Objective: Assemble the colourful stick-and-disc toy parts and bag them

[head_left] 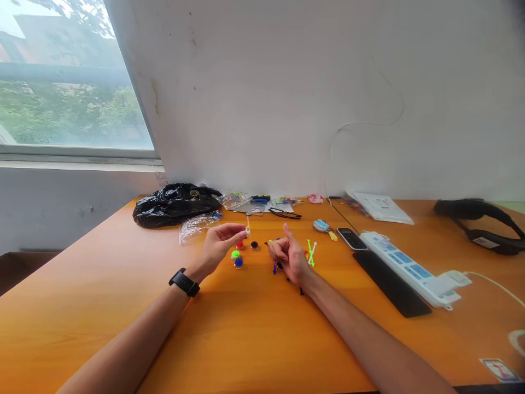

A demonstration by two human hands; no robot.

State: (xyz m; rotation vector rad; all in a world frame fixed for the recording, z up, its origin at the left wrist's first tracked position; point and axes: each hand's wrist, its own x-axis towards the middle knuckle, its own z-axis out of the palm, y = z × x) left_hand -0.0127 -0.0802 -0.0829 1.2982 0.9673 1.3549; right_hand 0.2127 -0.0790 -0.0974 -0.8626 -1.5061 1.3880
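Forearms (131, 334) over wooden table (246, 334), wall (262, 104) behind.

- Desk (213, 350): smooth wood look, soft sheen
- Far-left bag (174, 208): glossy, crinkled black plastic
- Blue disc (238, 263): shiny plastic
- Right-hand power strip (424, 284): smooth white plastic
- Far wall (262, 109): matt, spotted paint

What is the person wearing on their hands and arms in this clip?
The left hand is ungloved, with a black band, apparently a watch, at its wrist. The right hand is ungloved, its wrist bare. No sleeves show.
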